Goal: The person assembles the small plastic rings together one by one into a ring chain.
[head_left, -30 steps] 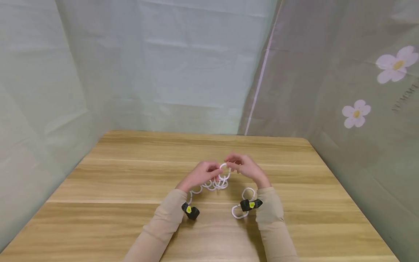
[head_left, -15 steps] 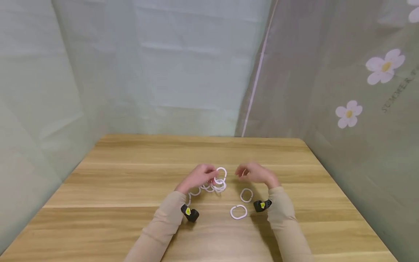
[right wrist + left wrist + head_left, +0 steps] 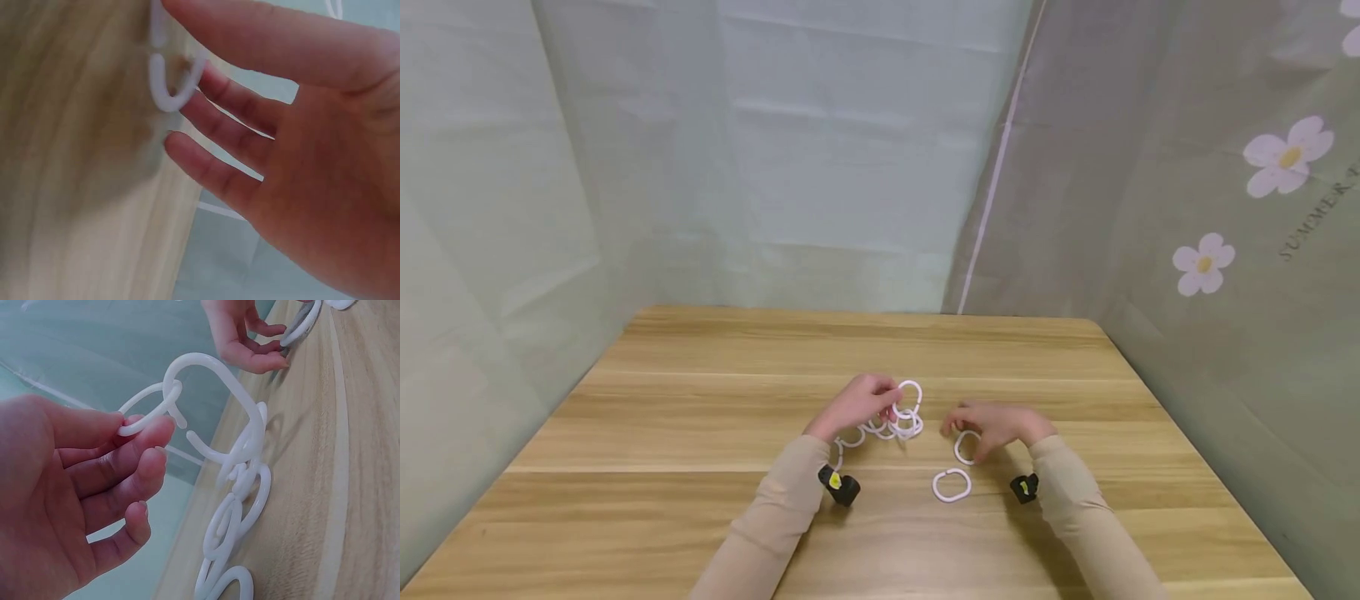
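Observation:
My left hand (image 3: pixel 856 404) pinches a white plastic split ring (image 3: pixel 153 416) between thumb and fingers. Linked through it is another split ring (image 3: pixel 240 394) with a visible gap, and below hangs a chain of several such rings (image 3: pixel 209 532) that trails to the table. My right hand (image 3: pixel 1000 423) is spread around a loose white ring (image 3: pixel 957 448) on the tabletop, thumb on one side and fingers on the other. In the right wrist view this ring (image 3: pixel 169 105) is blurred and partly behind the thumb; a firm grip is not visible.
A second loose ring (image 3: pixel 951 500) lies on the wooden table (image 3: pixel 715 350), nearer me than the first. Pale fabric sheets (image 3: pixel 850 167) surround the table's back and sides. Black cameras are strapped to both wrists.
My right hand has left the ring at the left hand and moved right and toward me to the loose ring. The left hand keeps its hold, nearly still.

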The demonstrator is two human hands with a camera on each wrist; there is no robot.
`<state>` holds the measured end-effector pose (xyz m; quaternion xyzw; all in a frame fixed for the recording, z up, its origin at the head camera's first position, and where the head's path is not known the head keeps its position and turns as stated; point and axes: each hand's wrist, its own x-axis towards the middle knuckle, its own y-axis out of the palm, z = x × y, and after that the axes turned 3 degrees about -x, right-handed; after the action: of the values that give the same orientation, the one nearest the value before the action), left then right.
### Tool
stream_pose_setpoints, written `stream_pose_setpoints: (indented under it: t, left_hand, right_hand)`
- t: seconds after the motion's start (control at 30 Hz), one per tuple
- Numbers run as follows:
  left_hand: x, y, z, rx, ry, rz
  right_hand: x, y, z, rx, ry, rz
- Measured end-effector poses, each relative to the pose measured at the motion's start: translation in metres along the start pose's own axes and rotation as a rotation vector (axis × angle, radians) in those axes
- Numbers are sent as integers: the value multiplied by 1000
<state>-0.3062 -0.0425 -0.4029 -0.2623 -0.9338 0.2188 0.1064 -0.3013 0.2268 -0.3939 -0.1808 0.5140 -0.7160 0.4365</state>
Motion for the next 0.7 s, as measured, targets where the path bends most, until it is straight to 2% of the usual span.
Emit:
stream_pose_setpoints:
  t: [0.03, 0.13, 0.3, 0.5, 0.6, 0.7]
  left_hand:
    - [0, 0, 0, 2, 2, 0]
    - [0, -1, 1, 14, 11, 1]
    - [1, -2, 3, 29, 16, -1]
    - [1, -4, 3, 21, 4, 5]
    - [0, -4, 1, 12, 3, 9]
    - [-1, -3, 1, 3, 5, 6]
  right_hand:
    - [1, 2, -5, -23, -41, -13]
    - [3, 2, -5, -46, -71, -23]
    - [7, 1, 0, -33, 46, -9]
    - [14, -1, -8, 5, 71, -17]
    - [14, -7, -10, 3, 74, -83]
    - [17, -10, -11, 63, 99, -171]
